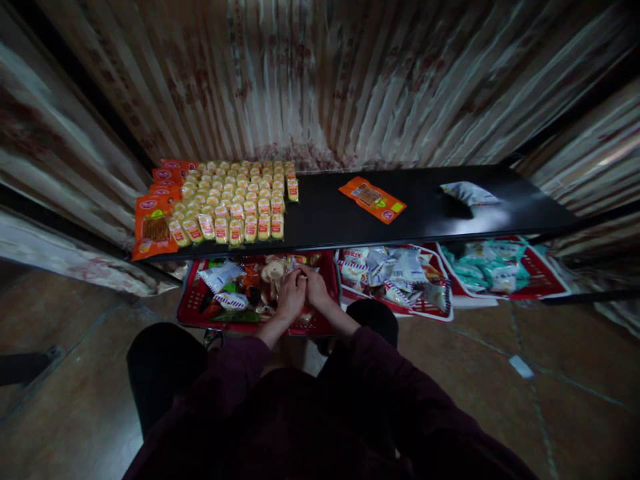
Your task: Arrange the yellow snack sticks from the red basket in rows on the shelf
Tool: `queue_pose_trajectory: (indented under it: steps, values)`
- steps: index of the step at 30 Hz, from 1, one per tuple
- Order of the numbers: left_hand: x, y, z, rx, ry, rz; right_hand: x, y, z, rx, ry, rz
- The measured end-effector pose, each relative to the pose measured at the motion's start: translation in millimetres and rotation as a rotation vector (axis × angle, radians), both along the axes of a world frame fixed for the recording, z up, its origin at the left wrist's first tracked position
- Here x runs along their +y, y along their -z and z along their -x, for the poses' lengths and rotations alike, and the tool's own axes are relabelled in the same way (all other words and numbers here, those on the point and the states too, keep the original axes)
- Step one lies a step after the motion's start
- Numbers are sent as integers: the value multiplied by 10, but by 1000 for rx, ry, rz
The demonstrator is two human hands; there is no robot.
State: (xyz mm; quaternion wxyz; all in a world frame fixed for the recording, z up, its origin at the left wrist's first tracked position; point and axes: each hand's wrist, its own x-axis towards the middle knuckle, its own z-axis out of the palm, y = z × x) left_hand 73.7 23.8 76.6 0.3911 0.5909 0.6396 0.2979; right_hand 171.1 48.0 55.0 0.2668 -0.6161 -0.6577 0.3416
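Both my hands are close together over the red basket (186, 310) below the shelf's front edge. My left hand (291, 293) has its fingers curled, and my right hand (315, 288) meets it at the fingertips. Both are closed on something small that I cannot make out. Beneath and around them lie mixed packaged snacks. A round pale item (274, 270) is just left of my hands, and a white-and-blue packet (221, 275) lies farther left in the same basket.
On the black shelf (320, 220), small yellow packs (235, 200) stand in rows beside orange packets (155, 227). Another orange packet (373, 199) and a silvery packet (470, 193) lie farther right. Two more baskets hold white packets (405, 265) and green packets (493, 267).
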Motion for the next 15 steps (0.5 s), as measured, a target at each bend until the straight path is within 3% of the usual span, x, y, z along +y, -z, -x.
queue_pose_trajectory:
  steps: [5, 9, 12, 15]
  values:
    - [-177, 319, 48, 64, 49, 196, -197, 294, 38, -199, -136, 205]
    - [-157, 507, 81, 140, 96, 363, -223, 466, 20, -354, -221, 297]
    - [-64, 610, 254, 275, 139, 466, -220, 579, -48, -407, -217, 369]
    - [44, 682, 572, 334, 163, 481, -222, 673, -130, -374, -249, 412]
